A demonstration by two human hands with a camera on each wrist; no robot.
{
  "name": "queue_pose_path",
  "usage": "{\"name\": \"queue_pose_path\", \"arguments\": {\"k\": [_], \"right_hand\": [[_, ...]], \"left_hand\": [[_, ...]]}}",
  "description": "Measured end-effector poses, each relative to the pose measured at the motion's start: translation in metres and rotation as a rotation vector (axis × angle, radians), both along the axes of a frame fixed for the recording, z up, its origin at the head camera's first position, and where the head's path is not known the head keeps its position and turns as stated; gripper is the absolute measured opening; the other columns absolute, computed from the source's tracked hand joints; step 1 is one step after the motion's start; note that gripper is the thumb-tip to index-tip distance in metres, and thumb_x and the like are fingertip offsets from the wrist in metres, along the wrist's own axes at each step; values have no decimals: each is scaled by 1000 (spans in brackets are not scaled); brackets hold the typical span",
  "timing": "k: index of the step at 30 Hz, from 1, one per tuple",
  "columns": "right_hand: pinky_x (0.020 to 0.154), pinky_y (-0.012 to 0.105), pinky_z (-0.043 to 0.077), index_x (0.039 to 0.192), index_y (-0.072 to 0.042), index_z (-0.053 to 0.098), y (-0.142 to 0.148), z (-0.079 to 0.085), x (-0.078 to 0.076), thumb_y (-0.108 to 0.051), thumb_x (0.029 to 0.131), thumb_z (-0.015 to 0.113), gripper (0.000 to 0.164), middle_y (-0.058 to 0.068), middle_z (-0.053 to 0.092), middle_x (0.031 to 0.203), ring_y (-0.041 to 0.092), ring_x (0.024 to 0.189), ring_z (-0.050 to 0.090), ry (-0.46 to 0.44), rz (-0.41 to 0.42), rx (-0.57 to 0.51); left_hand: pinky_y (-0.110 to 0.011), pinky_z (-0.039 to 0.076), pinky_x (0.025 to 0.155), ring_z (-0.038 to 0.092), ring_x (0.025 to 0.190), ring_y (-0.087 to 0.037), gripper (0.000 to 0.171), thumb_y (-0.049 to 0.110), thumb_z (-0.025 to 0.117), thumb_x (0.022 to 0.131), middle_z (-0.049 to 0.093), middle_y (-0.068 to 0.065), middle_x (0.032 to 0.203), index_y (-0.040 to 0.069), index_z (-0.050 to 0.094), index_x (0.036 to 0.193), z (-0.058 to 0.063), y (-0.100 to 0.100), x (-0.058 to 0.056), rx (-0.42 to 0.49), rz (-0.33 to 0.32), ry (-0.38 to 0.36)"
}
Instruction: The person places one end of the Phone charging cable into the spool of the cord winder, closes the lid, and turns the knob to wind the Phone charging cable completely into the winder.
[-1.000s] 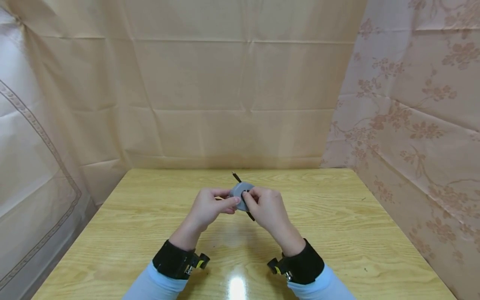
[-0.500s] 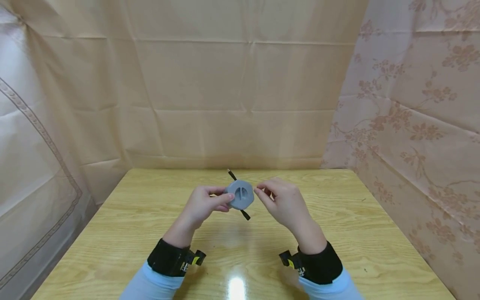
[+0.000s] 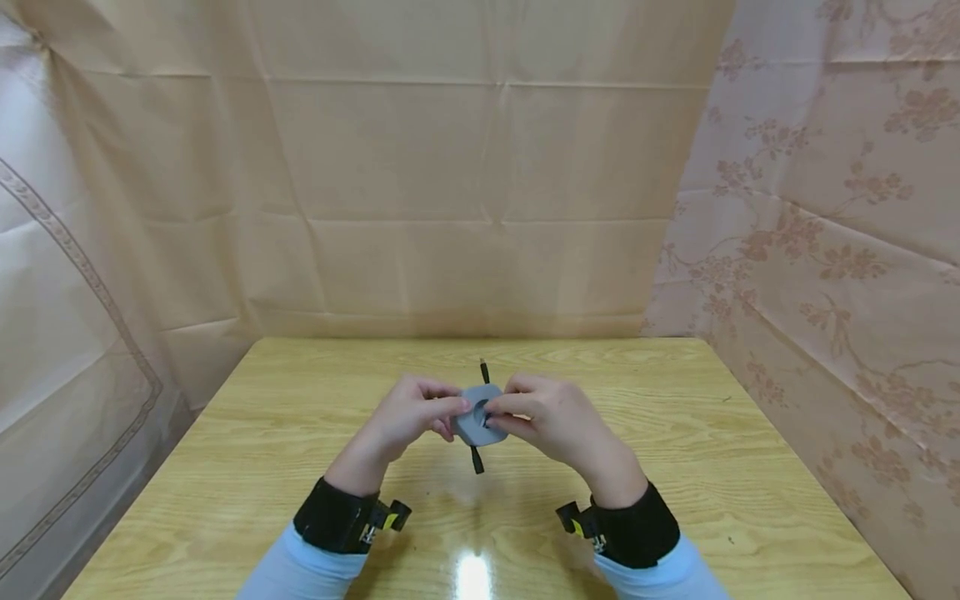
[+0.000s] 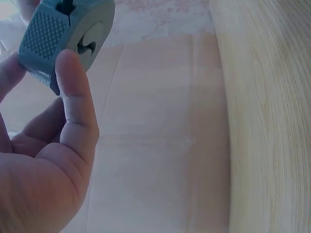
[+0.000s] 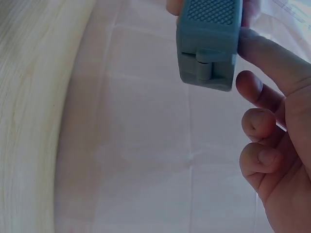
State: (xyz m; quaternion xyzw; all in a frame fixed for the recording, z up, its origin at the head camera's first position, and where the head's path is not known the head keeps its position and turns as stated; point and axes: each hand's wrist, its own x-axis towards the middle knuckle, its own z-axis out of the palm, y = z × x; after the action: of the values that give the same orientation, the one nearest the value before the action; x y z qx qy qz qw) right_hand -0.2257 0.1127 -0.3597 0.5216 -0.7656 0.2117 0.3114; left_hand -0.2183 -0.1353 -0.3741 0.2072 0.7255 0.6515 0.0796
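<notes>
Above the table, my left hand [image 3: 411,417] holds a grey, roughly hexagonal cable winder [image 3: 471,430] between thumb and fingers at its left side. A black cable end [image 3: 484,372] sticks out at the top, and another black plug end [image 3: 477,461] points down from the bottom. My right hand [image 3: 551,421] has its thumb and forefinger at the round recess in the winder's face, pinching its middle ridge, which they partly hide. Seen from the left wrist, the winder [image 4: 46,36] shows a textured side and a slit; the right wrist view shows a hinge-like catch on the winder [image 5: 206,48].
The light wood table [image 3: 300,467] stretches under both hands. A beige cloth [image 3: 450,208] hangs behind its far edge, a flowered cloth [image 3: 832,275] on the right and a pale curtain [image 3: 67,350] on the left.
The right hand came away from the winder to the right, then returned to its recess. The winder is now lower, and the cable ends have turned from a slant to near vertical.
</notes>
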Motion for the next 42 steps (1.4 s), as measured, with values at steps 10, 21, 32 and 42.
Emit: {"name": "queue_pose_path", "arguments": {"k": [10, 21, 32, 42], "right_hand": [[56, 11, 44, 93, -14, 80, 2, -5, -5, -18, 80, 88, 16, -6, 61, 76, 0, 62, 52, -56, 71, 40], [54, 11, 45, 90, -19, 80, -2, -9, -8, -29, 83, 85, 13, -9, 68, 71, -1, 57, 58, 68, 35, 8], [51, 12, 40, 101, -7, 81, 11, 1, -11, -9, 87, 82, 15, -2, 66, 76, 5, 55, 48, 28, 166, -184], [49, 13, 40, 99, -7, 81, 15, 10, -5, -26, 99, 70, 22, -3, 65, 74, 5, 53, 49, 49, 120, -221]], "left_hand": [[-40, 61, 68, 69, 77, -39, 28, 9, 68, 98, 73, -17, 96, -12, 70, 115, -2, 1, 1, -25, -150, 20], [-40, 61, 71, 72, 77, -28, 32, 7, 63, 100, 72, -25, 102, -17, 65, 122, -3, -5, 0, 17, -207, 32], [-41, 60, 77, 71, 84, -33, 37, 10, 67, 99, 73, -21, 105, -14, 63, 127, 7, -4, 3, -9, -35, 41], [-42, 61, 76, 71, 81, -28, 36, 10, 68, 99, 73, -20, 104, -12, 64, 126, 12, -5, 6, -28, 16, 67]]}}
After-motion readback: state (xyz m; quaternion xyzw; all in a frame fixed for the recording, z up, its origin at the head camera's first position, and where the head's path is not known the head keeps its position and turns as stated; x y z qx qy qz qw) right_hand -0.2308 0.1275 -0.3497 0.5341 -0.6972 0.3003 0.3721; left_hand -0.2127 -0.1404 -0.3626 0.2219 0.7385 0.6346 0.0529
